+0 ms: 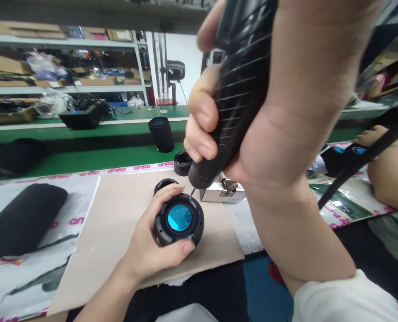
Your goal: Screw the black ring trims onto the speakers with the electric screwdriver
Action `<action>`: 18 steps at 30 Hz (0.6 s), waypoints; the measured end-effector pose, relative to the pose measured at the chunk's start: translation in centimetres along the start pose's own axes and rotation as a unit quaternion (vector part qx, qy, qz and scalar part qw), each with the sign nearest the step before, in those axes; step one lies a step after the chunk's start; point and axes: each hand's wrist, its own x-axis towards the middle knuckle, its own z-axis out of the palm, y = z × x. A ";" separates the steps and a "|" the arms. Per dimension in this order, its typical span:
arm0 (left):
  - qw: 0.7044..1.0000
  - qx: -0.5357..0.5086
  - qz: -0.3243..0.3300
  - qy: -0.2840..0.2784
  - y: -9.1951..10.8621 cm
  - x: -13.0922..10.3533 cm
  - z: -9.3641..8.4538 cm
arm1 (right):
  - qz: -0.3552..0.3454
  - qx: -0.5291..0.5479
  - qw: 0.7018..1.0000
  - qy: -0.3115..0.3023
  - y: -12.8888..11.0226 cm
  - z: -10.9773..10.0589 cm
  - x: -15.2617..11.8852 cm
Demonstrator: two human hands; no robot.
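My left hand grips the side of a round black speaker part with a shiny blue disc in its middle. My right hand is wrapped round a black power screwdriver, held tilted with its tip down. The thin bit reaches the upper rim of the round part; whether a screw is there cannot be made out. Just behind my left fingers lies another black ring-shaped part. The work rests over a beige board.
A silver metal box and a black round cup stand behind the work. Further back is a black cylinder. A black fabric-covered piece lies at left. At right, another person's hand is near black parts with blue discs.
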 end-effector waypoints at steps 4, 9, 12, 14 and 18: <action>1.000 -0.007 0.013 -0.003 -0.2 0.0 0.1 | -0.033 0.036 0.999 -0.003 0.4 0.1 0.0; 1.000 -0.015 0.009 0.001 -0.4 -0.2 0.1 | -0.034 0.020 0.999 -0.036 1.3 0.2 0.2; 1.000 -0.018 -0.010 0.004 -0.5 -0.4 0.1 | -0.055 0.012 0.996 -0.066 2.3 0.0 0.2; 1.000 -0.017 -0.022 0.011 -0.5 -0.5 0.1 | -0.074 0.010 0.993 -0.089 2.9 0.1 0.3; 0.999 -0.021 -0.030 0.012 -0.3 -0.5 0.1 | -0.079 -0.005 0.994 -0.076 3.3 0.8 0.3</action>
